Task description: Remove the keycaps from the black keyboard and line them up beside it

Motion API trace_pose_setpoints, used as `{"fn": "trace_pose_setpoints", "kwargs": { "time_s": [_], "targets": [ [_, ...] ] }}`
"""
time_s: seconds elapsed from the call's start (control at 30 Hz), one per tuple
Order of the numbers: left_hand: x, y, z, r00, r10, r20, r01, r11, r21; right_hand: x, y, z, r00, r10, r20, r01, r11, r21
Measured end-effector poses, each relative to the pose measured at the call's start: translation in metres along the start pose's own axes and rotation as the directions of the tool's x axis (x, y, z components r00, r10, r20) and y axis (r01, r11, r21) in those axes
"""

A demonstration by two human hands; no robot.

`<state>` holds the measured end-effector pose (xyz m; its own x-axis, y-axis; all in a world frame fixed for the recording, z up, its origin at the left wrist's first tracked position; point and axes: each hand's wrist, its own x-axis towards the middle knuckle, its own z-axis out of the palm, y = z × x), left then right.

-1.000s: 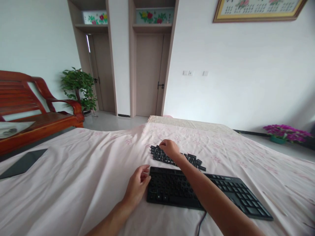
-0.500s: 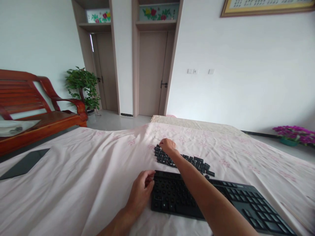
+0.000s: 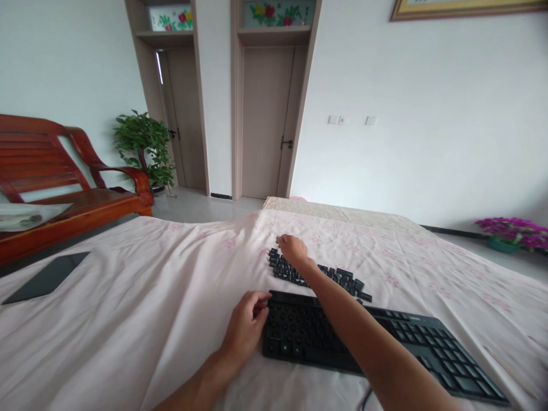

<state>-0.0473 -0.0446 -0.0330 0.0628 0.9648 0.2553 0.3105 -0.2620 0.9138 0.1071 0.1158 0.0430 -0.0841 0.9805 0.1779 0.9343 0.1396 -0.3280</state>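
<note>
A black keyboard (image 3: 299, 325) lies on the pink-white cloth. Its left part shows bare key sockets where keycaps are off, while keys remain on the right part. My left hand (image 3: 246, 317) is closed, thumb and fingers gripping the keyboard's upper left corner. Loose black keycaps (image 3: 286, 272) lie in tight rows just beyond the keyboard. Over the far left end of these rows is my right hand (image 3: 293, 248), its fingers pinched together; what they hold, if anything, is too small to make out. My right forearm hides the middle of the keyboard and some keycaps.
A dark flat tablet-like panel (image 3: 47, 278) lies on the cloth (image 3: 201, 279) at the left. A thin stick (image 3: 509, 371) rests right of the keyboard, and a cable (image 3: 366, 398) shows at its near edge. Beyond stand a wooden bench (image 3: 103, 197) and a potted plant (image 3: 145, 148).
My right hand has lifted slightly off the keycap rows, its fingertips moving away from the keycaps. My left hand stays on the keyboard's corner. The view has tilted down a little.
</note>
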Motion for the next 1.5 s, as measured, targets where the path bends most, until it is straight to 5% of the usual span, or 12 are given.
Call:
{"fn": "trace_pose_setpoints", "kwargs": {
  "time_s": [0.13,0.27,0.43,0.63,0.83,1.1,1.33,1.5],
  "targets": [
    [-0.005,0.006,0.0,0.989,0.144,-0.015,-0.142,0.985,0.098,-0.045,-0.001,-0.024,0.994,-0.107,0.002,0.106,0.99,0.093],
    [-0.012,0.017,0.0,0.959,0.279,0.048,-0.283,0.943,0.176,-0.103,0.005,-0.041,0.964,-0.253,-0.078,0.262,0.869,0.419],
    [-0.021,0.026,-0.001,0.948,0.291,0.132,-0.313,0.927,0.205,-0.161,0.012,-0.039,0.984,-0.158,0.077,0.045,0.65,0.758],
    [-0.026,0.028,-0.005,0.931,0.278,0.237,-0.329,0.919,0.216,-0.194,0.015,-0.022,0.972,-0.132,0.195,-0.101,0.515,0.851],
    [-0.03,0.028,-0.009,0.902,0.307,0.305,-0.381,0.896,0.226,-0.206,0.008,-0.016,0.967,-0.158,0.199,-0.082,0.548,0.833],
    [-0.032,0.028,-0.007,0.905,0.273,0.326,-0.367,0.89,0.272,-0.208,-0.004,-0.015,0.972,-0.149,0.18,-0.017,0.724,0.689],
    [-0.033,0.026,-0.002,0.93,0.257,0.264,-0.318,0.922,0.22,-0.207,-0.019,-0.018,0.924,-0.38,0.051,0.322,0.841,0.434],
    [-0.034,0.022,-0.004,0.9,0.328,0.286,-0.388,0.902,0.188,-0.218,-0.022,-0.01,0.877,-0.481,-0.011,0.465,0.84,0.279]
  ]
}}
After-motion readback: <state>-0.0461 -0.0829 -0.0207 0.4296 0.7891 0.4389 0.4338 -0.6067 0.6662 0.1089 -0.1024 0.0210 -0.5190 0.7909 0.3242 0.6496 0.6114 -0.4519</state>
